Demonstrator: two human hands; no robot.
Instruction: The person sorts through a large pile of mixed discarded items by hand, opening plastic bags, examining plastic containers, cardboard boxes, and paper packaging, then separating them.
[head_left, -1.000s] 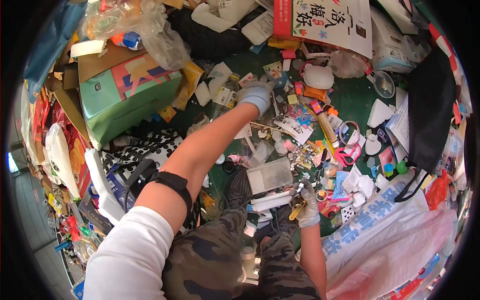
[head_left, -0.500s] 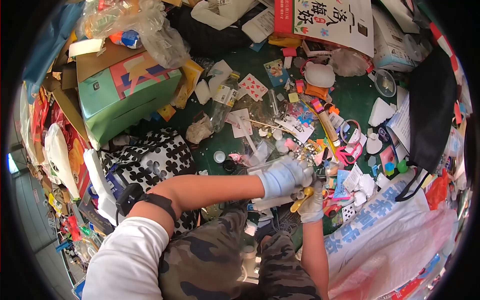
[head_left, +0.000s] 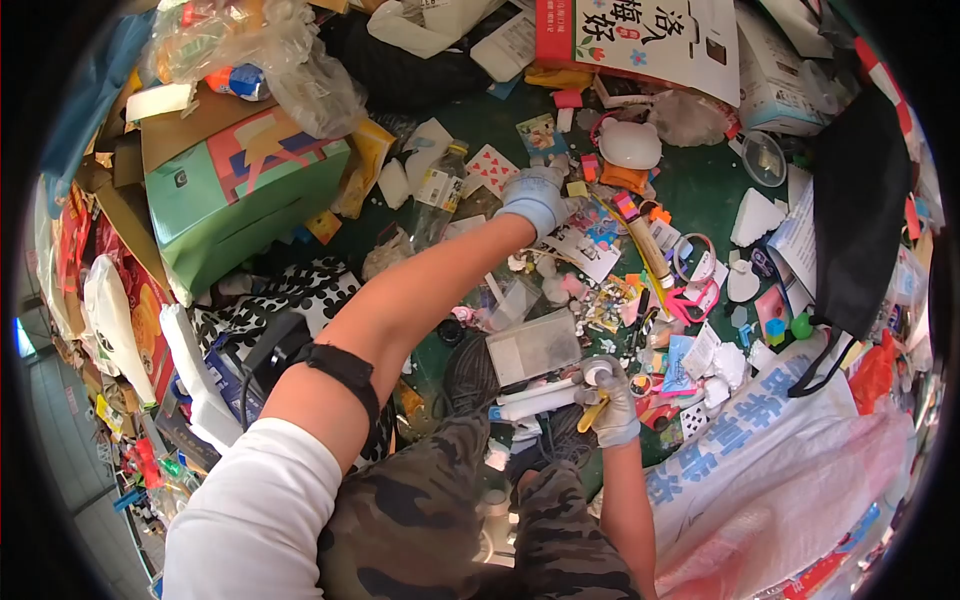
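Note:
My left hand [head_left: 537, 197], in a pale glove, is stretched forward over the scattered items, beside a playing card with red hearts [head_left: 492, 171] and a clear plastic bottle [head_left: 437, 200]. Its fingers point away from me, and whether they hold anything cannot be made out. Near my knees, my gloved right hand [head_left: 612, 405] is closed around a gold-coloured, spoon-like piece [head_left: 592, 414]. A small white round object [head_left: 597, 375] shows at its fingers. White tube-like pieces [head_left: 540, 400] lie left of this hand, below a clear, shallow plastic box [head_left: 535, 347].
A green box [head_left: 250, 210] stands at the left, behind a black-and-white patterned bag [head_left: 270, 300]. Small mixed pieces cover the middle of the green surface [head_left: 470, 120]. A black cloth [head_left: 865, 220] and a white plastic sack [head_left: 780, 470] lie at the right.
My left hand has moved forward, away from my right hand, to near the playing cards. That uncovers the clear box. My right hand stays nearly in place, its gold-coloured piece turned.

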